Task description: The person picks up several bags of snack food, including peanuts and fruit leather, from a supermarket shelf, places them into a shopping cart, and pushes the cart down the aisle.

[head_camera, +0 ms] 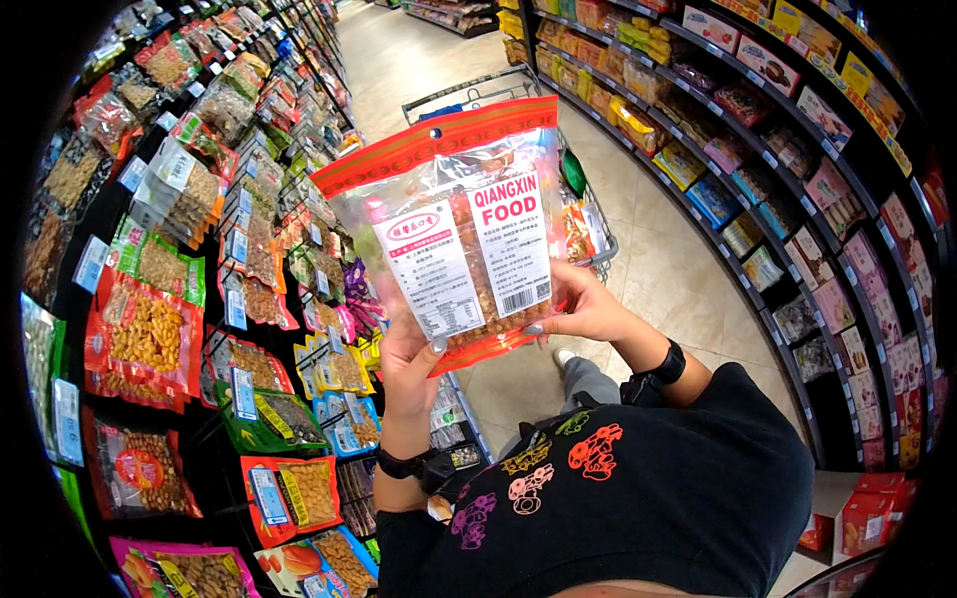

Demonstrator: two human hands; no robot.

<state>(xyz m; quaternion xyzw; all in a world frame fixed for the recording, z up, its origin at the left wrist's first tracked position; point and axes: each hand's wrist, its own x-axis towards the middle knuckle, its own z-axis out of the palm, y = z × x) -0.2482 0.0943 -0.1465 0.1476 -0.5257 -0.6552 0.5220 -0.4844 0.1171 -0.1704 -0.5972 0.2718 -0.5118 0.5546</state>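
Observation:
A clear plastic food bag with red top and bottom bands (448, 232) is held up before me, its printed back facing me. Brown pieces show through it between two white labels bearing writing. My left hand (411, 359) grips the lower left corner, thumb on the front. At the lower right corner, my right hand (587, 306) pinches the edge between thumb and fingers. Both wrists wear black bands. Behind the bag stands a wire shopping cart (609, 239), partly hidden, with several packaged goods in it.
Hanging packets of nuts and snacks (146, 336) fill a rack close on the left, with price tags on its hooks. Curved by the lens, shelves of boxed and bagged goods (718, 179) run along the right. Tiled floor (650, 202) lies between them; red boxes (871, 516) stand lower right.

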